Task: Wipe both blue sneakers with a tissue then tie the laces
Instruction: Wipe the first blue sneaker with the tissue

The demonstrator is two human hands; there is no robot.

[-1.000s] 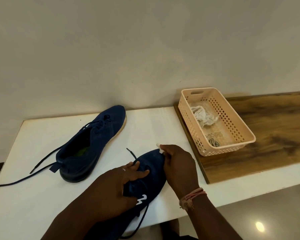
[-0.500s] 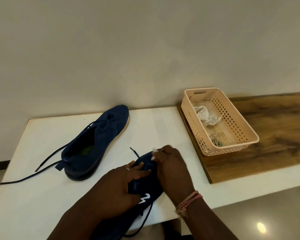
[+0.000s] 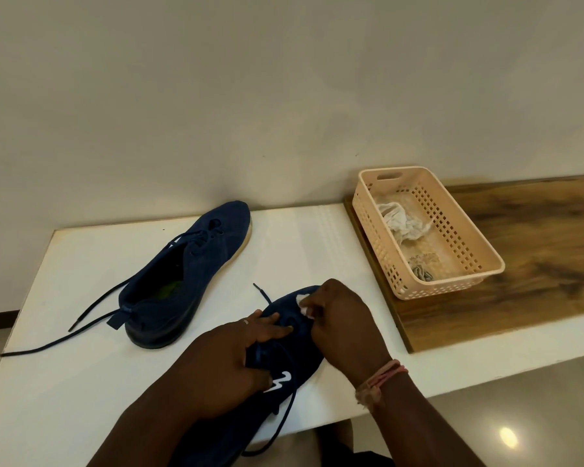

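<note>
Two dark blue sneakers lie on a white table [image 3: 81,382]. The near sneaker [image 3: 294,369] lies under my hands at the table's front edge, with a white logo on its side. My left hand [image 3: 230,358] holds it over the lace area, fingers curled around its top. My right hand [image 3: 341,318] pinches a small white tissue [image 3: 303,305] against the toe of this shoe. The far sneaker [image 3: 186,274] rests apart to the left, its untied laces [image 3: 81,318] trailing toward the table's left edge.
A peach plastic basket [image 3: 466,244] stands on a wooden board [image 3: 536,264] at the right, holding a crumpled white tissue [image 3: 403,224] and a small grey item. A wall runs close behind the table. The floor shows below the front edge.
My right hand with the tissue has slid back from the toe tip toward the laces, then moved a little over the toe. My left hand has kept its hold on the shoe.
</note>
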